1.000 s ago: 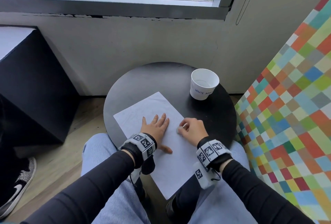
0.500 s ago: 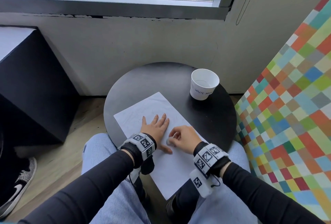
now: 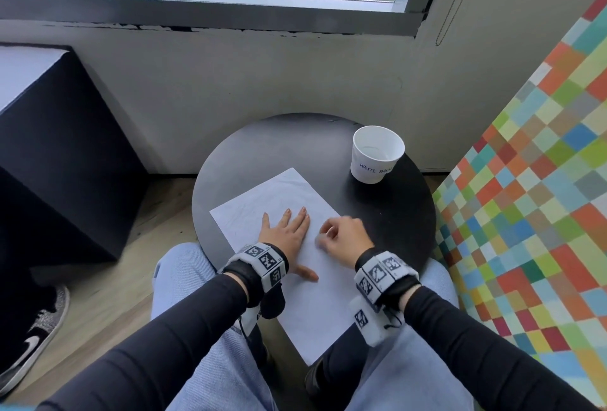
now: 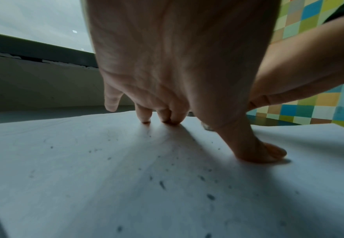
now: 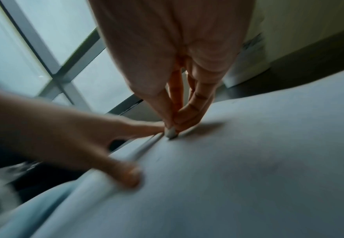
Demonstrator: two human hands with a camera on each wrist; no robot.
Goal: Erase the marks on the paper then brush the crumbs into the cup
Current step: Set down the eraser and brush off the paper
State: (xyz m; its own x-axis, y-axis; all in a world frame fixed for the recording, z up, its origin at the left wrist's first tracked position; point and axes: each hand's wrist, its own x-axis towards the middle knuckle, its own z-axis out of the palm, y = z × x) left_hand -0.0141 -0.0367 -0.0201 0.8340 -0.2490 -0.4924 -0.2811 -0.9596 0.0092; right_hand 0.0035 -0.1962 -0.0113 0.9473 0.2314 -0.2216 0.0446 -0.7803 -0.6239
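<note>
Right-wrist view shows your right hand (image 5: 173, 90) in a tight pinch: thumb and fingers hold a small pale eraser (image 5: 170, 133), its tip pressed onto the white sheet of paper (image 5: 248, 169). The picture is smeared, so I judge that the hand is mid-stroke. Over the last second that grip has slid across the sheet toward your left hand and then part of the way back out, which reads as rubbing strokes; erasing is under way, not finished.

Your left hand (image 3: 286, 230) has stayed where it was, fingers spread flat and thumb out to the side, pinning the paper to the round black bench (image 3: 262, 147). From the left wrist you can see the fingertips (image 4: 145, 120) and thumb pressing down, with dark eraser crumbs (image 4: 162, 184) scattered on the sheet below the palm. Whether any marks remain I cannot tell; the head view shows only faint traces.

Beyond the grip, the sheet's near end hangs off the bench over your blue-jeaned lap (image 3: 210, 361). The white paper cup (image 3: 377, 154) stands upright near the far right edge of the bench, well apart from the paper and your hands. It has handwriting on its side that reads "WASTE" and then a word cut off, starting "BA". Brushing is not yet begun.
</note>
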